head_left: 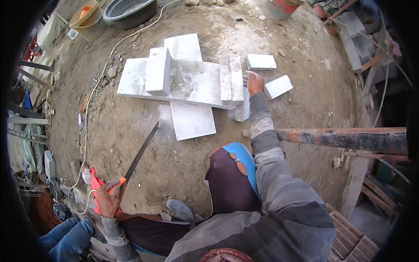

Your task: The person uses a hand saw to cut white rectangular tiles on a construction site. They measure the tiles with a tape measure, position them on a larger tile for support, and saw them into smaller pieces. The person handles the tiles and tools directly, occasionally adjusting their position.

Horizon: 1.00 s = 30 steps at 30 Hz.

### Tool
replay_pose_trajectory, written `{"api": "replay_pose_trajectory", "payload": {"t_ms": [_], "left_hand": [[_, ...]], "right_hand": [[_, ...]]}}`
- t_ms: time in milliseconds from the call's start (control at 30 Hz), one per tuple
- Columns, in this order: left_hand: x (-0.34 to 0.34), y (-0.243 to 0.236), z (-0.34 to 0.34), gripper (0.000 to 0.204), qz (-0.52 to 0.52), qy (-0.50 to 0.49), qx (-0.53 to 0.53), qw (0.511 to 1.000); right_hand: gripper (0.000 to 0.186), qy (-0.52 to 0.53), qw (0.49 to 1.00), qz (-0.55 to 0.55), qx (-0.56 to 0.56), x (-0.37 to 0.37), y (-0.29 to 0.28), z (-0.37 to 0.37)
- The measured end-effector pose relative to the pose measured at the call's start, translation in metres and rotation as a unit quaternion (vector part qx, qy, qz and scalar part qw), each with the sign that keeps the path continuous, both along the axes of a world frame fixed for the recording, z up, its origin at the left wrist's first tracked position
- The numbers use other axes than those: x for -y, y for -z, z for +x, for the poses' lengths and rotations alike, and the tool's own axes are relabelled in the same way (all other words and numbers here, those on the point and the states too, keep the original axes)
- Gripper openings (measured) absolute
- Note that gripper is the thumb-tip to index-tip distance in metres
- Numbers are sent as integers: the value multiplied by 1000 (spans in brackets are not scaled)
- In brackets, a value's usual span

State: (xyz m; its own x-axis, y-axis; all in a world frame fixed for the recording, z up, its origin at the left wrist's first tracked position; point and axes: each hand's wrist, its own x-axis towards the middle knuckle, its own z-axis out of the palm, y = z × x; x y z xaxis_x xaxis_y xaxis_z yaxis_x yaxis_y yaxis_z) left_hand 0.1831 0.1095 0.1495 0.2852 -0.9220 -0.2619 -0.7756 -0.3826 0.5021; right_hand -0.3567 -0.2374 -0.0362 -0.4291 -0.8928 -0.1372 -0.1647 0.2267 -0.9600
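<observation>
My left hand grips the orange handle of a hand saw, its long blade angled up to the right; red cloth lies beside it. My right hand has its dusty fingers curled at a narrow white block at the right of a stack. The stack has crossed white slabs, a wide slab on top carrying an upright-edged block at left and long narrow pieces at right. Two small white blocks lie to the right on the dirt.
Buckets, a black tub and a pale cord lie at upper left. A rusty pole crosses at right, near stacked debris. Another person's jeans-clad legs are at lower left.
</observation>
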Motion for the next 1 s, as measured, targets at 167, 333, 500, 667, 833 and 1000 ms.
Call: {"api": "replay_pose_trajectory", "payload": {"t_ms": [167, 333, 500, 667, 833, 1000], "left_hand": [[12, -8, -13, 24, -8, 23, 29, 999], [15, -9, -15, 25, -16, 54, 62, 996], [23, -19, -28, 26, 20, 36, 61, 997], [26, -19, -34, 26, 9, 37, 58, 998], [21, -17, -31, 24, 1, 36, 67, 997], [23, -21, -48, 24, -23, 74, 110, 991]], "right_hand": [[40, -50, 985, -102, -127, -43, 17, 7], [84, -50, 979, -89, -179, -68, -8, 46], [120, -102, 908, 62, -402, -80, -50, 74], [121, -79, 892, 113, -429, -78, -56, 83], [124, -89, 897, 129, -414, -79, -61, 84], [125, -109, 862, 195, -454, -67, -76, 87]]}}
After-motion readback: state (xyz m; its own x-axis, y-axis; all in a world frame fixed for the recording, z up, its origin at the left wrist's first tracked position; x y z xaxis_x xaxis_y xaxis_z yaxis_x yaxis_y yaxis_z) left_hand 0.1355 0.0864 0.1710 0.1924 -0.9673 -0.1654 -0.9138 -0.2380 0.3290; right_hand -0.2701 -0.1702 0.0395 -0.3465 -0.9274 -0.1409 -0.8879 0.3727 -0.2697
